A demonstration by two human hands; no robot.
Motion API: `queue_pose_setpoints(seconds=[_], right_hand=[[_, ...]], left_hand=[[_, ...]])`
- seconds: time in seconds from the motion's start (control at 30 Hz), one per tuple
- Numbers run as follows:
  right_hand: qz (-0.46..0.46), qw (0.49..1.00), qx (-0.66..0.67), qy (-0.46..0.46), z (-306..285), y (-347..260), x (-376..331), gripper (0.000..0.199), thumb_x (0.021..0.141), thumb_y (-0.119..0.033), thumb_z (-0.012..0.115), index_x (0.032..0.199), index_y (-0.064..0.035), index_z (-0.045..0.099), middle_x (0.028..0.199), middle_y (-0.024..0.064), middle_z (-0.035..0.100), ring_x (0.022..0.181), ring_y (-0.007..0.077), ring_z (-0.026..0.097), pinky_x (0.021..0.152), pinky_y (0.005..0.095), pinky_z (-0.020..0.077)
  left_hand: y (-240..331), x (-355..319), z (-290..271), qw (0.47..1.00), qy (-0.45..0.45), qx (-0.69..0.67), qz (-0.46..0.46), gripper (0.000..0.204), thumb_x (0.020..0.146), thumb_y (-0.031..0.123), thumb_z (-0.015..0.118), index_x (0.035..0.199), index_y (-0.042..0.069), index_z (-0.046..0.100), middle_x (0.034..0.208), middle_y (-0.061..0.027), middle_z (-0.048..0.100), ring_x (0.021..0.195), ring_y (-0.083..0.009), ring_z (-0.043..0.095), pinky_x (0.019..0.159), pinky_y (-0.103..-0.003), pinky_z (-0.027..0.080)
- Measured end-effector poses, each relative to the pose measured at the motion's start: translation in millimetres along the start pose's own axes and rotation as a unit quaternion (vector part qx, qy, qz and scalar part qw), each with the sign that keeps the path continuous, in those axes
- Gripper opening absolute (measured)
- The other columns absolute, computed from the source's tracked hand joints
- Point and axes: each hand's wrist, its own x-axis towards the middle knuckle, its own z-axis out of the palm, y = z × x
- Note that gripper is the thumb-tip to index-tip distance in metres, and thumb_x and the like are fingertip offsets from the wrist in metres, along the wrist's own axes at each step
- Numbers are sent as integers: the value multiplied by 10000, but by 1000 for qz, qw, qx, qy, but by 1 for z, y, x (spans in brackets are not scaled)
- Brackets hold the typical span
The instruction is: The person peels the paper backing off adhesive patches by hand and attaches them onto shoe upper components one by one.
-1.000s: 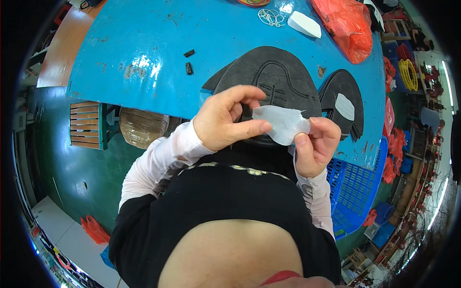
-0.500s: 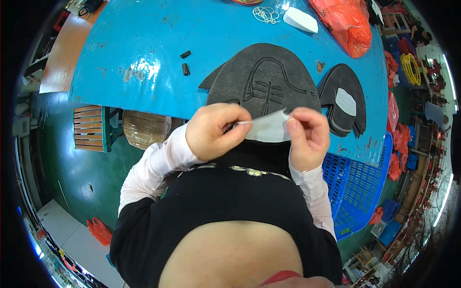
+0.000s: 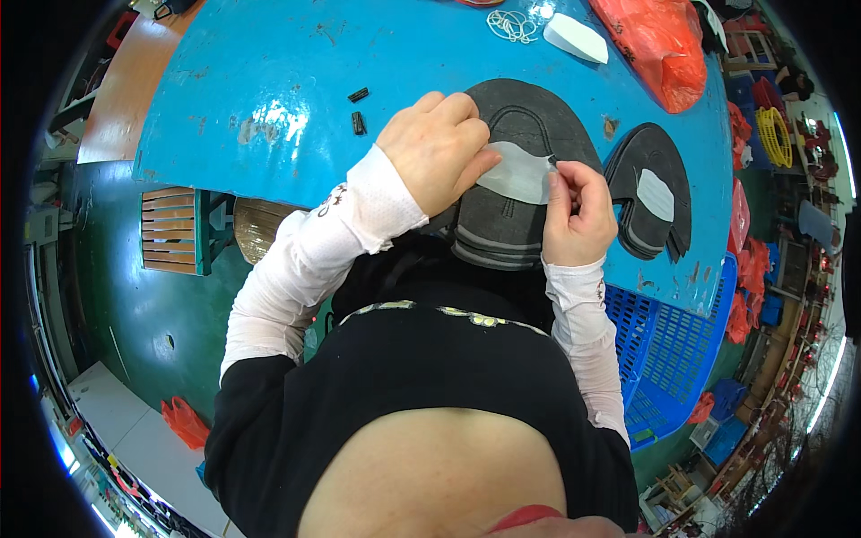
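A thin white oval patch [image 3: 515, 176] lies across a stack of dark grey foam pieces [image 3: 554, 121] with engraved lines, at the table edge in front of me. My left hand [image 3: 435, 151] is closed, its thumb and fingertips at the patch's left end. The thumb and index finger of my right hand [image 3: 578, 215] pinch the patch's right end. Under my hands the lower part of the stack shows its layered edges. To the right rests a second stack of dark foam pieces [image 3: 628, 161], with a white patch [image 3: 656, 195] on top.
Two small black pieces [image 3: 359, 123] lie on the blue table [image 3: 233, 99]. Farther back are white string [image 3: 512, 27], a white block [image 3: 575, 38] and a red plastic bag [image 3: 659, 54]. A blue plastic basket [image 3: 673, 359] stands below the right edge; a slatted wooden stool [image 3: 169, 229] stands left.
Both hands have moved away from my body, carrying the white patch over the foam stack. The patch, held up near the table edge before, now lies against the top foam piece.
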Motion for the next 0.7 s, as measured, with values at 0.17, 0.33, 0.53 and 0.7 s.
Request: queue_pose_setpoints(seconds=[0.17,0.33,0.53,0.7], right_hand=[[7,1000,-17,-13,2,1,3,109,812,-5,631,916,-24,606,811,95,605,662,209,596,583,297,478],[-3,999,-41,-29,0,2,8,114,800,6,632,905,-25,602,796,95,602,650,210,592,577,300,476],[1,1000,12,9,-11,-12,12,202,800,4,631,996,-42,628,953,127,606,750,237,614,655,323,501],[-229,932,-195,-202,-24,-27,12,640,849,-516,540,1277,-43,498,1333,148,458,1212,345,440,998,528,313]], left_hand=[[-2,-5,8,1000,-14,-3,-17,174,763,155,680,757,23,567,869,-109,556,769,-291,534,671,-369,452],[1,-5,10,1000,-21,-6,-18,155,769,148,667,766,28,568,883,-110,553,770,-292,535,672,-374,455],[1,-9,12,987,116,-66,-87,138,757,98,662,871,42,608,959,-99,577,770,-272,553,666,-351,453],[19,-12,-10,990,-60,61,109,440,756,226,662,1172,105,584,1184,-19,555,796,-174,527,680,-302,421]])
